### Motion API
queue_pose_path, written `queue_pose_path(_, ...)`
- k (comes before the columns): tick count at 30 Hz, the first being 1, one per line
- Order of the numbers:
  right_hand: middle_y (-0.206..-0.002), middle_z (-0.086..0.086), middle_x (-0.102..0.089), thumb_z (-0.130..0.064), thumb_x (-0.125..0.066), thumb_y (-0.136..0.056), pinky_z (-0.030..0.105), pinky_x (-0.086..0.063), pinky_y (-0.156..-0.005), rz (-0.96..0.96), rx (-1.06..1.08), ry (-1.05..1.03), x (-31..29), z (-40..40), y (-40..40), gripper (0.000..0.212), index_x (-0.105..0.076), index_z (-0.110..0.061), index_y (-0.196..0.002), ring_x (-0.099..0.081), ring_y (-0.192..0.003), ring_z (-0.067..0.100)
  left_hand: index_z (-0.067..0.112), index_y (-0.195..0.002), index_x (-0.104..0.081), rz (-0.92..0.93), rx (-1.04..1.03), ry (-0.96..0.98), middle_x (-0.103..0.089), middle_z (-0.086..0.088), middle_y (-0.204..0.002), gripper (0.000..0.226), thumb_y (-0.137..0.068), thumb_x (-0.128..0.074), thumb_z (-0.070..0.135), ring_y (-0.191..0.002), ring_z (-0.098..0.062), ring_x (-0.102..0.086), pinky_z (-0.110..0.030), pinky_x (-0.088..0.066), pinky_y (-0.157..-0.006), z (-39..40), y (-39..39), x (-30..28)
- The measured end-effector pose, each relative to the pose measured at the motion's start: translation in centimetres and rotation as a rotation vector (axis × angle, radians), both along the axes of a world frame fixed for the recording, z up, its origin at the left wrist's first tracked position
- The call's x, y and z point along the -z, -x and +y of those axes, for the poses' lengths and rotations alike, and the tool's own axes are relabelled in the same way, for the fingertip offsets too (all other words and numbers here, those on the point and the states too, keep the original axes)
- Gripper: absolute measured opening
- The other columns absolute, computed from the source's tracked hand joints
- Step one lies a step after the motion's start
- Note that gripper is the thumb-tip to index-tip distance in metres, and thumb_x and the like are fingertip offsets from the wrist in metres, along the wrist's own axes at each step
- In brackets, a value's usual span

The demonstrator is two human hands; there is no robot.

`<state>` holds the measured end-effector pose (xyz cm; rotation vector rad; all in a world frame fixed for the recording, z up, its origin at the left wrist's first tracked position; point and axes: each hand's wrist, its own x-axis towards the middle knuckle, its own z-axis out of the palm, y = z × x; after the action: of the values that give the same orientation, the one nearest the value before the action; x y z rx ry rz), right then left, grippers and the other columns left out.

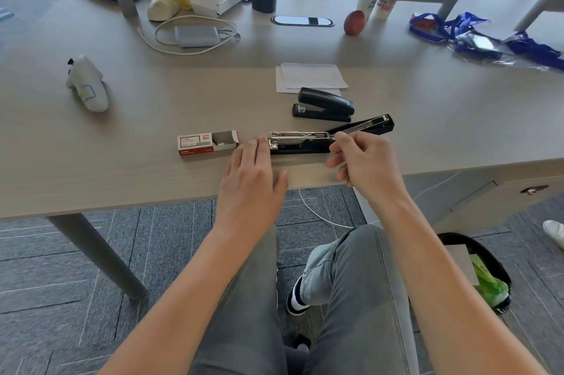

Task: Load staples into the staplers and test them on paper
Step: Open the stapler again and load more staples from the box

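Note:
A black stapler (305, 144) lies flipped open flat near the table's front edge, its metal staple channel exposed and its top cover (374, 126) laid back to the right. My right hand (363, 161) pinches a strip of staples (351, 129) held over the hinge area. My left hand (253, 173) rests flat with fingertips against the stapler's left end. An open red-and-white staple box (207, 144) lies just left of it. A second black stapler (325, 104) sits closed behind, in front of a few white paper sheets (311, 77).
A white controller (87, 84) lies at the left. Farther back are a grey power bank with white cable (197, 36), a red ball (354, 22), cups and blue lanyards (457, 29). A waste bin (479, 271) stands on the floor at the right.

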<state>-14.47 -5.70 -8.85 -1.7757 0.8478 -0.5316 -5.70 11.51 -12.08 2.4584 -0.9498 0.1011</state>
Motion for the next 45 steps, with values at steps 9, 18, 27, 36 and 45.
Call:
queue_pose_path(9,-0.071,-0.004,-0.076,-0.025,-0.071,-0.097,0.021,-0.053,-0.063,-0.044,-0.212,0.274,-0.6,4.6,-3.9,0.01,-0.078,-0.02,-0.091,-0.059,-0.055,0.001,0.003,-0.132,-0.062,-0.013,-0.06,0.197,-0.061,-0.008,-0.126,0.044,-0.093,-0.067,0.023,-0.122,-0.026,-0.05,-0.04,-0.05,-0.095,4.4,-0.9,-1.0)
queue_pose_path(18,-0.092,-0.016,-0.072,-0.027,-0.071,-0.094,0.025,-0.034,-0.072,0.046,-0.374,0.786,-1.3,7.3,-9.5,0.014,-0.079,-0.029,-0.105,-0.049,-0.075,0.006,0.009,-0.149,-0.042,-0.074,-0.113,0.049,-0.039,-0.011,-0.159,0.058,-0.096,-0.058,0.026,-0.151,-0.029,-0.026,-0.05,-0.031,-0.119,8.0,-5.8,-0.2)
queue_pose_path(27,-0.093,-0.009,-0.067,-0.037,-0.072,-0.092,0.037,-0.05,-0.081,0.139,-0.593,0.835,-1.1,7.4,-13.3,0.013,-0.08,-0.028,-0.096,-0.055,-0.092,0.014,0.018,-0.159,-0.028,-0.084,-0.039,-0.085,-0.022,-0.006,-0.168,0.064,-0.101,-0.03,0.046,-0.157,-0.021,-0.01,-0.046,-0.012,-0.126,8.3,-7.3,1.4)
queue_pose_path(36,-0.094,-0.005,-0.065,-0.033,-0.072,-0.093,0.033,-0.041,-0.08,0.241,-0.598,0.861,-1.1,6.3,-13.0,0.011,-0.081,-0.026,-0.096,-0.057,-0.1,0.018,0.018,-0.159,-0.028,-0.101,-0.056,-0.098,-0.021,-0.006,-0.168,0.064,-0.102,-0.028,0.046,-0.157,-0.02,-0.009,-0.046,-0.014,-0.126,8.2,-7.1,1.5)
queue_pose_path(45,-0.089,-0.01,-0.069,-0.032,-0.071,-0.088,0.034,-0.05,-0.077,0.354,-0.657,0.846,-2.5,6.3,-13.6,0.012,-0.082,-0.032,-0.093,-0.06,-0.086,0.017,0.017,-0.158,-0.03,-0.114,-0.073,-0.108,-0.023,-0.006,-0.168,0.063,-0.102,-0.029,0.045,-0.157,-0.021,-0.011,-0.046,-0.015,-0.126,8.1,-6.9,1.5)
